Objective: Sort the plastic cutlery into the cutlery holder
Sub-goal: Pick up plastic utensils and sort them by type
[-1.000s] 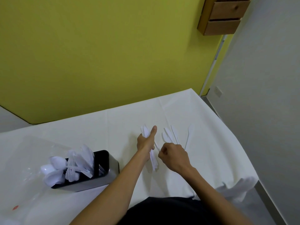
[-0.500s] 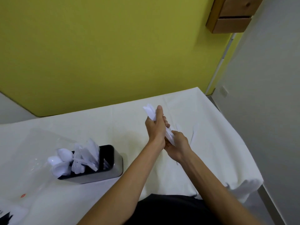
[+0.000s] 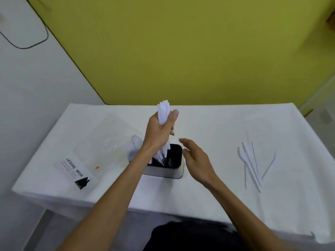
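While left hand (image 3: pixel 159 132) grips cutlery (image 3: pixel 164 110) | right hand (image 3: pixel 197 160) beside holder rim (image 3: pixel 163 172) (spread)

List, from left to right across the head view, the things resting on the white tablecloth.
The clear plastic bag with a printed label → cutlery holder → loose white cutlery.

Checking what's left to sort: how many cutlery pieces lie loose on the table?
4 that I can separate: three overlapping pieces right of the cutlery holder, one curved piece just beyond them. Overlap may hide more.
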Available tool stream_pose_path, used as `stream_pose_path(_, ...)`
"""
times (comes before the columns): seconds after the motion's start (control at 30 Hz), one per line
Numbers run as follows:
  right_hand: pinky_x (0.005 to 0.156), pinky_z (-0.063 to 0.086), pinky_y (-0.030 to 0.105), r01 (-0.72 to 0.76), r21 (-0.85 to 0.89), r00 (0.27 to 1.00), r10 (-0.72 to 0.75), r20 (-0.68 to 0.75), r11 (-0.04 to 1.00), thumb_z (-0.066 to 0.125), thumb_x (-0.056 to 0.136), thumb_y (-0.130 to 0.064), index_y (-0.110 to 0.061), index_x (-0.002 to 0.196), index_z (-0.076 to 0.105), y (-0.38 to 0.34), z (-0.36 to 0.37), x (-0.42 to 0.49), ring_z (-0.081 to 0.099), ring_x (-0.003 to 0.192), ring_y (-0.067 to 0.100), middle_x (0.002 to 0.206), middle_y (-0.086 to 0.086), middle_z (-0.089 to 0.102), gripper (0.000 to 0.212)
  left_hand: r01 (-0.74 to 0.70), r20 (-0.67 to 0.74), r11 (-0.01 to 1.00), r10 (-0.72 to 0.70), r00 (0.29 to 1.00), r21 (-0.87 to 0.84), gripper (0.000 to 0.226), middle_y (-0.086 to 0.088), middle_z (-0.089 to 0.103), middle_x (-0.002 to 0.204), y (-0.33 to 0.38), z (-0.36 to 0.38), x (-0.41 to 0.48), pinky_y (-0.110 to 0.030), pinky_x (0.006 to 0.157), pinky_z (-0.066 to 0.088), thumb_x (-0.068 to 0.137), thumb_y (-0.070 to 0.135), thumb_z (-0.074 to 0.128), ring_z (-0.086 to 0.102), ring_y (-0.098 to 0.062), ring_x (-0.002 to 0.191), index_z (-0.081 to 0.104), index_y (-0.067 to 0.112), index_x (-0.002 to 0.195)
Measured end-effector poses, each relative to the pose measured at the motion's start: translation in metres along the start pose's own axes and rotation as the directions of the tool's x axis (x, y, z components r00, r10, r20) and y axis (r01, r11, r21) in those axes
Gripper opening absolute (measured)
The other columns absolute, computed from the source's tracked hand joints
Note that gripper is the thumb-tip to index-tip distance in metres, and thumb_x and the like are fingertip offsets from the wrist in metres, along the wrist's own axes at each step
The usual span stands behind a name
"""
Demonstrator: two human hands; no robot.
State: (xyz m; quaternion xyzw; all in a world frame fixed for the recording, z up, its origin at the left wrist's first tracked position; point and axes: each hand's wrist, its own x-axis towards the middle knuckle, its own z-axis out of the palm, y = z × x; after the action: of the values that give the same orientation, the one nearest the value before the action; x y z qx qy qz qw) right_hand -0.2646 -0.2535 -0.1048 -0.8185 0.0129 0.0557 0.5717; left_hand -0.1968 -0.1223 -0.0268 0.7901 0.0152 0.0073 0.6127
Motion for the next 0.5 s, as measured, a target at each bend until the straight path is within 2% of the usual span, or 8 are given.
stream_pose_path(0.1, 0.105, 0.037, 0.020, 0.120, -0.124, 0.993, -0.118, 0.021, 0.985, 0.044, 0.100, -0.006, -0.014, 0.140, 0.050, 0.000, 0.019, -0.002, 0.053, 0.126, 0.014, 0.140, -0.002, 0.055, 0.041, -0.009, 0.086, 0.998, 0.003, 0.996, 0.069, 0.041, 0.006, 0.057, 0.059, -0.009, -0.018, -0.005, -0.038, 0.069, 0.055, 0.094, 0.046, 0.064, 0.058, -0.014, 0.055, 0.061, 0.006, 0.087)
stream_pose_path(0.17, 0.103, 0.038, 0.021, 0.136, -0.156, 0.991, -0.136, 0.010, 0.978, 0.044, 0.098, -0.002, -0.012, 0.139, 0.050, 0.000, 0.026, -0.004, 0.054, 0.123, 0.017, 0.139, 0.001, 0.056, 0.043, -0.032, 0.111, 0.995, 0.021, 0.994, 0.096, 0.037, 0.006, 0.063, 0.061, -0.011, -0.027, -0.009, -0.043, 0.076, 0.058, 0.094, 0.048, 0.064, 0.064, -0.016, 0.059, 0.061, 0.011, 0.086)
stream_pose_path(0.27, 0.097, 0.031, 0.008, 0.106, -0.180, 0.993, -0.113, -0.031, 0.978, 0.044, 0.097, 0.000, -0.011, 0.138, 0.051, -0.001, 0.028, -0.005, 0.053, 0.122, 0.016, 0.138, 0.001, 0.056, 0.043, -0.063, 0.065, 0.982, 0.052, 0.996, 0.180, 0.036, 0.001, 0.071, 0.068, -0.013, -0.031, -0.015, -0.038, 0.078, 0.058, 0.092, 0.045, 0.068, 0.070, -0.016, 0.067, 0.064, 0.010, 0.084)
stream_pose_path(0.33, 0.095, 0.030, 0.005, 0.093, -0.184, 0.994, -0.103, -0.042, 0.979, 0.044, 0.098, -0.001, -0.012, 0.138, 0.051, -0.002, 0.030, -0.005, 0.053, 0.122, 0.015, 0.138, 0.000, 0.056, 0.042, -0.054, 0.023, 0.953, 0.049, 0.999, 0.299, 0.044, -0.005, 0.071, 0.074, -0.020, -0.033, -0.018, -0.041, 0.074, 0.056, 0.085, 0.055, 0.070, 0.068, -0.021, 0.072, 0.067, 0.011, 0.084)
stream_pose_path(0.4, 0.099, 0.034, 0.012, 0.083, -0.182, 0.994, -0.094, -0.056, 0.980, 0.044, 0.098, -0.002, -0.012, 0.139, 0.051, -0.002, 0.032, -0.005, 0.053, 0.123, 0.016, 0.138, 0.000, 0.056, 0.042, -0.062, 0.025, 0.912, 0.057, 0.998, 0.406, 0.057, -0.006, 0.070, 0.081, -0.027, -0.036, -0.019, -0.045, 0.073, 0.054, 0.078, 0.068, 0.067, 0.066, -0.024, 0.077, 0.068, 0.011, 0.086)
stream_pose_path(0.5, 0.101, 0.039, 0.020, 0.075, -0.176, 0.992, -0.092, -0.087, 0.981, 0.044, 0.098, -0.001, -0.014, 0.137, 0.053, -0.002, 0.034, -0.005, 0.055, 0.120, 0.016, 0.135, -0.001, 0.059, 0.042, -0.093, 0.084, 0.871, 0.059, 0.995, 0.483, 0.052, 0.000, 0.069, 0.101, -0.027, -0.042, -0.020, -0.043, 0.084, 0.054, 0.078, 0.064, 0.068, 0.064, -0.021, 0.096, 0.070, 0.016, 0.099)
